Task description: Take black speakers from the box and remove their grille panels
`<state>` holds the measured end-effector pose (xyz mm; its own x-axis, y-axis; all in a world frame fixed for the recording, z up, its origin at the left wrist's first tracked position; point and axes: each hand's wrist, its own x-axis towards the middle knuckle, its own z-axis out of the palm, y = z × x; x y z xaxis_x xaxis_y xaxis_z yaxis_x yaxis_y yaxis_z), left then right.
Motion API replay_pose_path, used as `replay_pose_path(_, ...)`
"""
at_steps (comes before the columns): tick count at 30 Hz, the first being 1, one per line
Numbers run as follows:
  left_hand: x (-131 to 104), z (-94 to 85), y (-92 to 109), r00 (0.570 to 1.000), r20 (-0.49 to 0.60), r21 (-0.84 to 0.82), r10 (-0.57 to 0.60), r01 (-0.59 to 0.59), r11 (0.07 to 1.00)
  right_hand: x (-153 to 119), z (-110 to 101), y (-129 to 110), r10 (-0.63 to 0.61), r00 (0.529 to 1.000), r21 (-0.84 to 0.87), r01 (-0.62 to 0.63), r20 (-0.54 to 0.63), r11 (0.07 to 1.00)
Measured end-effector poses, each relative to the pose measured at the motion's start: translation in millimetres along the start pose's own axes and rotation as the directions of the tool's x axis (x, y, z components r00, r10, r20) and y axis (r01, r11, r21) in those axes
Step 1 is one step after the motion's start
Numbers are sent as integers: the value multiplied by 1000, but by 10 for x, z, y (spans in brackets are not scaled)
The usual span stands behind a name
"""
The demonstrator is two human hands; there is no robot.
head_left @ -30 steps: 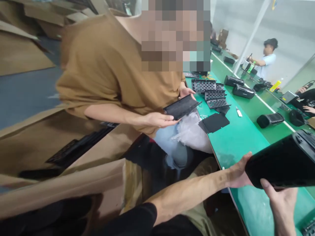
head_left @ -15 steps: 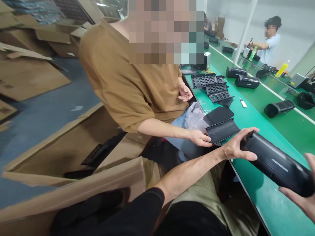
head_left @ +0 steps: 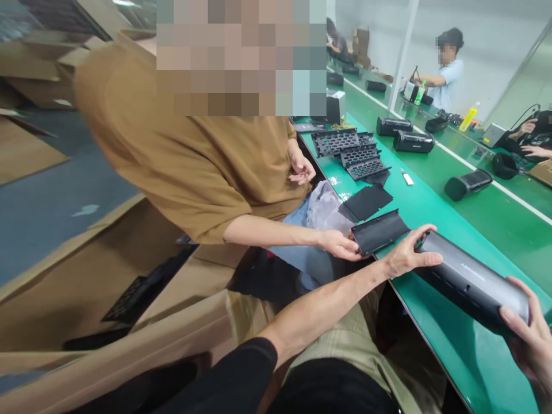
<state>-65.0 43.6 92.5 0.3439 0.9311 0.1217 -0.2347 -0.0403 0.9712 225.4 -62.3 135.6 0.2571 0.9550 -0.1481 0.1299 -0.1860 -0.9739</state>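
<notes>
A black cylindrical speaker [head_left: 470, 282] with pale lettering on its side is held over the green table's near edge. My left hand [head_left: 409, 253] grips its left end, thumb on the near side and fingers over the far edge. At the other end my right hand [head_left: 528, 328] is closed round the speaker, thumb towards me and fingers behind. Just left of my left hand, a co-worker's hand [head_left: 340, 244] touches a curved black panel [head_left: 379, 232] on the table edge.
Flat black sheets [head_left: 366, 202] and perforated black grilles [head_left: 360, 155] lie on the green table [head_left: 425, 210]. More speakers [head_left: 414, 141] stand along its far side. A co-worker in a brown shirt [head_left: 207, 172] sits at left. Open cardboard boxes [head_left: 181, 328] holding black parts stand on the floor.
My right hand has closed on the speaker's right end, where it was apart before. The speaker has rolled, its lettering now nearer the top. The view has swung right.
</notes>
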Motion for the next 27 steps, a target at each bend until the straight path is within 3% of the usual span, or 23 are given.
replay_pose_path(2, 19, 18, 8, 997, 42, 28, -61, 60, 998, 49, -56, -3, 189, 982, 79, -190, 20, 979)
replay_pose_path(4, 6, 59, 27, 994, 68, 6, -85, 85, 996, 51, -96, -11, 282, 959, 82, -282, 19, 956)
replay_pose_path(8, -37, 230, 4, 995, -61, -114, -74, 66, 991, 126, -160, 29, 207, 978, 54, -207, 18, 977)
replay_pose_path(12, -68, 324, -37, 964, -140, -165, -224, 201, 966, 351, -234, 18, 291, 957, 41, -291, 18, 956)
replay_pose_path(16, -107, 285, -54, 927, -8, -253, -374, 360, 898, 512, -297, -190, 338, 935, -44, -335, 108, 941)
replay_pose_path(18, -121, 295, -93, 934, 36, -285, -356, 350, 892, 587, -310, -289, 324, 939, -63, -319, 111, 946)
replay_pose_path(20, -130, 339, -148, 947, -5, -315, -320, 303, 900, 679, -309, -334, 319, 943, -93, -310, 94, 946)
replay_pose_path(24, -151, 419, -188, 937, -67, -360, -343, 298, 884, 818, -278, -252, 269, 962, -87, -266, 35, 960)
replay_pose_path(27, -179, 407, -144, 935, 24, -413, -355, 333, 848, 824, -249, -131, 161, 986, -2, -161, 38, 987)
